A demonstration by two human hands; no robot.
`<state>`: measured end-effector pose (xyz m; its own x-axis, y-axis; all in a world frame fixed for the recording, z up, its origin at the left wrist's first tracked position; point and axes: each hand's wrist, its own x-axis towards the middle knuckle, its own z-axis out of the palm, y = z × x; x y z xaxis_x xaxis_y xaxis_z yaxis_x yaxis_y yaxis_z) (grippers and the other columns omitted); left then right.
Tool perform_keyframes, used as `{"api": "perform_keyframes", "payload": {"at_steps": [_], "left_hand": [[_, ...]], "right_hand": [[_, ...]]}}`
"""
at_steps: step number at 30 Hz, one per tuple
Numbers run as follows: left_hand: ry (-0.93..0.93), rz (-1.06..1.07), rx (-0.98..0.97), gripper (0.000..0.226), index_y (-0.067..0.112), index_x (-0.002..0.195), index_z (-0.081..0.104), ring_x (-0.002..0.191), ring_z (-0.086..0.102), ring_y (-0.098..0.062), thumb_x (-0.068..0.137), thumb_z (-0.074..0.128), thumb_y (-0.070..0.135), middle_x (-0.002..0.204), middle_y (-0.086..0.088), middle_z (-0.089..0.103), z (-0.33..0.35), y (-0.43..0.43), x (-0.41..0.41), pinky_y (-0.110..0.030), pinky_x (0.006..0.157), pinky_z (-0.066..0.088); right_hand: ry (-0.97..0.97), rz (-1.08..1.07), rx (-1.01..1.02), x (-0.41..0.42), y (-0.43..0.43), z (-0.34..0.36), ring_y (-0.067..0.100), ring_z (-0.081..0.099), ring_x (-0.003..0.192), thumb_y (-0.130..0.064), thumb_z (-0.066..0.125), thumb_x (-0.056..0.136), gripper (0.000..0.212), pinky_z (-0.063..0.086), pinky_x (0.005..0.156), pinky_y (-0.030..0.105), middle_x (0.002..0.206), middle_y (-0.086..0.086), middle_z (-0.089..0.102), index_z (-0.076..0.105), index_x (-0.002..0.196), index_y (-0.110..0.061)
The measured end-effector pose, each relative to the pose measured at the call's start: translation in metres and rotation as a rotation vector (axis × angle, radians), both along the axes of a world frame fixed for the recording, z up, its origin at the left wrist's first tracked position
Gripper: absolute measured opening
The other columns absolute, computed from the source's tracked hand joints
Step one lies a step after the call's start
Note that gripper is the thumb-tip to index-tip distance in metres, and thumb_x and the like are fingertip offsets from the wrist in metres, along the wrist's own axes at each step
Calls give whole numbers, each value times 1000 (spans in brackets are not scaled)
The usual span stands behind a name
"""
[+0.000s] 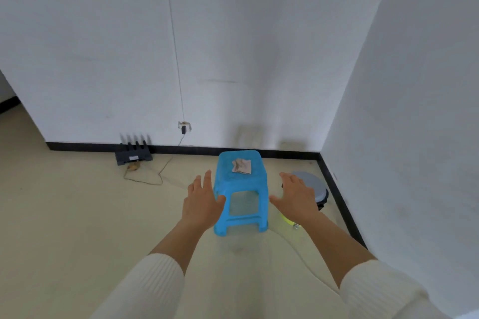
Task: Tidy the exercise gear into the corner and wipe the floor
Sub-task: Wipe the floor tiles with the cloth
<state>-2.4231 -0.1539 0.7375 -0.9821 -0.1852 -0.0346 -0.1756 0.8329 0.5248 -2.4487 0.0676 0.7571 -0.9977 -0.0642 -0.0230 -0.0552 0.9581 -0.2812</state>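
A: Where do things stand?

B: The blue stool (pixel 239 185) is upright on the floor (pixel 77 215), a little out from the corner (pixel 319 155), with a crumpled cloth (pixel 241 166) lying loose on its seat. The left hand (pixel 201 202) and right hand (pixel 298 197) are out on either side of it. Each grip is apart, with fingers straight and spread, holding nothing. The left thumb is right at the stool's near leg, and I cannot tell whether it touches.

A: What could go wrong?

B: The cloth first, I'd say. Nothing pins it down, so lifting or tipping the stool may slide it onto the floor, and it is probably what the wiping needs.

A: And on the right?

B: A grey disc (pixel 315 184) lies close to the corner, just behind the right hand, and a yellow-green strap (pixel 286 219) with a small metal clip shows under that wrist. Pushing the stool that way could knock the disc or drag over the strap.

A: Anything on the left?

B: A dark router (pixel 133 154) sits at the wall, with a thin cable (pixel 145 180) looping over the floor. It is well apart from the stool, but a wipe across there could snag the cable and tug the router.
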Motion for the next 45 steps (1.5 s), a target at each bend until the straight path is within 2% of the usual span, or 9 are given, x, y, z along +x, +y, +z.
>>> {"api": "perform_keyframes", "payload": {"at_steps": [17,25,27,31,33,37,40,42,45], "left_hand": [[-311,68,122,64,16,150,18,141,18,-27,95,45,33,156,-10,16,-160,11,-337,-42,108,31],[-461,-66,29,56,16,152,12,144,16,-27,101,27,35,159,-11,11,-285,-5,-456,-39,111,30],[-484,-105,2,60,16,152,10,144,16,-27,100,21,42,159,-11,9,-317,-7,-473,-38,112,30],[-516,-138,-10,97,15,153,0,148,4,-25,73,-13,67,160,-12,-7,-372,-8,-496,-34,117,19],[-536,-161,-49,98,12,151,-3,148,3,-26,75,-17,72,159,-12,-10,-394,-7,-501,-32,117,14],[-535,-190,-125,77,2,144,29,139,30,-32,88,29,55,150,-21,34,-419,-5,-498,-41,99,44],[-502,-207,-132,79,2,143,34,137,33,-34,83,49,52,147,-22,38,-422,-5,-497,-42,97,47],[-507,-206,-123,89,1,146,28,140,29,-34,80,64,49,152,-22,28,-420,-3,-499,-42,101,47],[-604,-251,-138,85,11,150,-11,146,-15,-24,96,44,47,156,-10,-21,-412,-7,-505,-38,119,17]], "right_hand": [[-378,27,19,-352,-8,-148,22,30,136,-45,49,90,64,28,106,44,149,0,34,28,146,-21],[-616,-162,-239,-491,-45,-281,23,39,133,-34,55,90,61,34,107,40,145,5,42,35,144,-15],[-643,-180,-246,-510,-52,-313,23,42,128,-35,56,90,55,37,104,40,138,6,47,40,139,-16],[-643,-226,-233,-538,-58,-369,24,45,121,-34,55,90,48,40,99,41,131,6,50,45,133,-15],[-598,-268,-246,-546,-60,-388,26,44,120,-31,58,87,50,40,98,42,130,8,48,45,131,-10],[-503,-399,-311,-555,-62,-413,27,47,112,-30,68,83,54,41,94,39,120,11,47,44,124,-4],[-504,-511,-408,-565,-67,-423,26,55,93,-24,71,81,39,44,76,36,99,8,55,44,105,-10],[-537,-556,-435,-573,-72,-424,23,55,78,-17,68,82,24,40,63,30,82,4,56,49,92,-8],[-521,-524,-450,-574,-77,-419,19,47,62,-11,63,79,15,34,49,28,63,2,50,52,71,-6]]}}
